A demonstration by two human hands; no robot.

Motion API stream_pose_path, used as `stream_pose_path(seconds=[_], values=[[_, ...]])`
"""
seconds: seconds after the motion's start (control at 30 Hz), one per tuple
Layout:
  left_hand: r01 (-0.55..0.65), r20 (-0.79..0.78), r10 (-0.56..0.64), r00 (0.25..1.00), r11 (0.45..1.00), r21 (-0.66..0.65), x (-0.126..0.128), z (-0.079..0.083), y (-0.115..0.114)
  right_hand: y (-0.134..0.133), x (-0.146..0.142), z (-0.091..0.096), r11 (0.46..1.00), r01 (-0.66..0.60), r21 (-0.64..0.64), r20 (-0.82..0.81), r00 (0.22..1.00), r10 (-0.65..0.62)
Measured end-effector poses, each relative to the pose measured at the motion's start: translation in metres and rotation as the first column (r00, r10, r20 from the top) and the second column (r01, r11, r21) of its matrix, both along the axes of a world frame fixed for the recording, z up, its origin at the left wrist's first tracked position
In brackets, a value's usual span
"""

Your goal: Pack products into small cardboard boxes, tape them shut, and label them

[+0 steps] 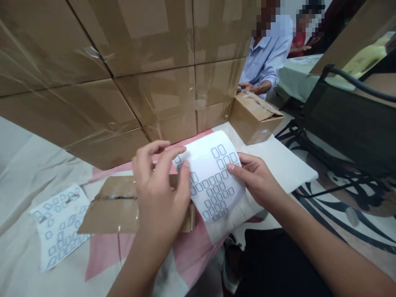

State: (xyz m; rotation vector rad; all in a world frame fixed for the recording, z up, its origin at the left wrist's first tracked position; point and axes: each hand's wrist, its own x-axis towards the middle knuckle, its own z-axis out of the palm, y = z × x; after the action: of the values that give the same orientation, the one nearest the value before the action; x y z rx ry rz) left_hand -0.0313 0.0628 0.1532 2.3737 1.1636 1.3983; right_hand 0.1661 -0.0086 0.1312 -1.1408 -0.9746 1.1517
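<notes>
A white sticker sheet (213, 183) with rows of small blue-outlined rounded rectangles is held up in front of me, slightly curved. Its upper middle is a blank white patch. My right hand (255, 175) grips the right edge, thumb on the front and fingers behind. At the left edge, my left hand (162, 181) has its thumb and index finger closed on the sheet; whether a single sticker is between them I cannot make out. Beneath my left hand lies a brown cardboard piece (108, 206), partly hidden by it.
Taped cardboard boxes (154, 95) form a wall behind the cloth-covered surface (105, 255). A second sticker sheet (60, 227) lies at left. One separate box (256, 117) stands at right, near a person in a light blue shirt (269, 53). A dark chair (349, 111) is farther right.
</notes>
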Motion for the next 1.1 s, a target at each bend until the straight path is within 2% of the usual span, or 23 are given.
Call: stream_pose_path(seconds=[0.1, 0.2, 0.37, 0.73, 0.9, 1.1], values=[[0.030, -0.208, -0.013, 0.978, 0.996, 0.081, 0.004, 0.003, -0.009, -0.008, -0.003, 0.007, 0.994, 0.043, 0.101, 0.219, 0.974, -0.064], [0.140, -0.297, -0.121, 0.947, 0.989, 0.045, 0.009, 0.003, -0.019, -0.016, -0.006, 0.014, 0.989, 0.007, 0.148, 0.351, 0.935, -0.059], [0.213, -0.254, -0.197, 0.947, 0.976, 0.037, 0.015, -0.001, -0.027, -0.023, -0.008, 0.019, 0.987, -0.056, 0.149, 0.362, 0.932, -0.001], [0.290, -0.261, -0.274, 0.926, 0.957, 0.022, 0.017, -0.005, -0.029, -0.028, -0.005, 0.018, 0.985, -0.022, 0.169, 0.376, 0.926, -0.044], [0.304, -0.249, -0.293, 0.923, 0.953, 0.007, 0.017, -0.004, -0.028, -0.028, -0.006, 0.015, 0.974, 0.000, 0.228, 0.531, 0.838, -0.124], [0.315, -0.235, -0.308, 0.922, 0.949, -0.009, 0.017, -0.004, -0.027, -0.032, -0.011, 0.022, 0.971, 0.017, 0.237, 0.659, 0.732, -0.174]])
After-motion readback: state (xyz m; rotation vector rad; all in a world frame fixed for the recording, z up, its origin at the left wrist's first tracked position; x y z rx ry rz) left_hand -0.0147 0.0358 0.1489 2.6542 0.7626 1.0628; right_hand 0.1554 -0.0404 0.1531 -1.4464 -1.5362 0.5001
